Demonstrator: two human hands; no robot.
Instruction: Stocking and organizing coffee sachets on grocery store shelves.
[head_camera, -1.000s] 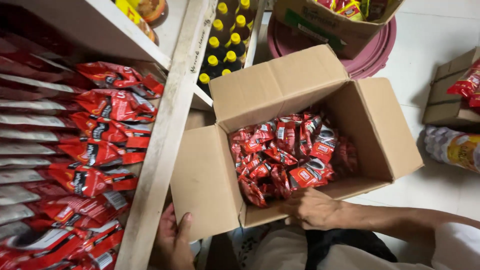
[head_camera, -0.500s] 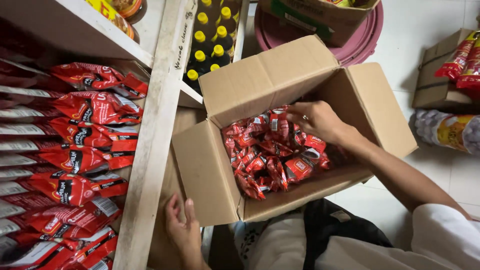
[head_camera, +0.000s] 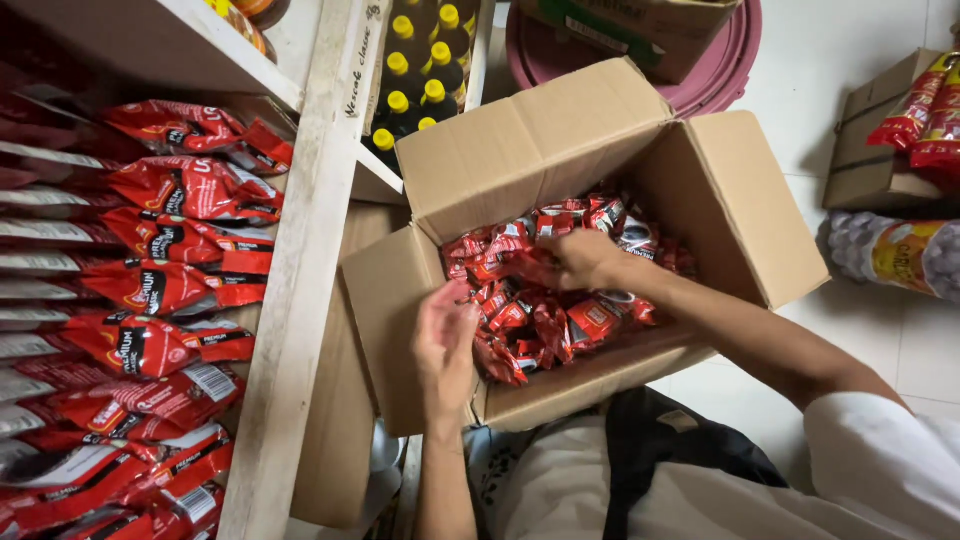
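An open cardboard box (head_camera: 735, 200) rests on my lap, filled with several small red packets (head_camera: 575, 320). My right hand (head_camera: 580, 258) is down inside the box, its fingers closed around a clump of red packets near the middle. My left hand (head_camera: 447, 340) is at the box's near left wall with its fingers reaching over the rim onto the packets there; its fingers are slightly spread and hold nothing that I can see.
A wooden shelf unit (head_camera: 300, 300) stands at left, stacked with red packets (head_camera: 160, 290). Dark bottles with yellow caps (head_camera: 415, 80) sit behind the box. Another cardboard box on a pink tub (head_camera: 720, 70) is at the back, more boxes and goods (head_camera: 900, 170) at right.
My left hand has risen from under the box's front corner to its left rim. My right hand has shifted left inside the box and closed on packets.
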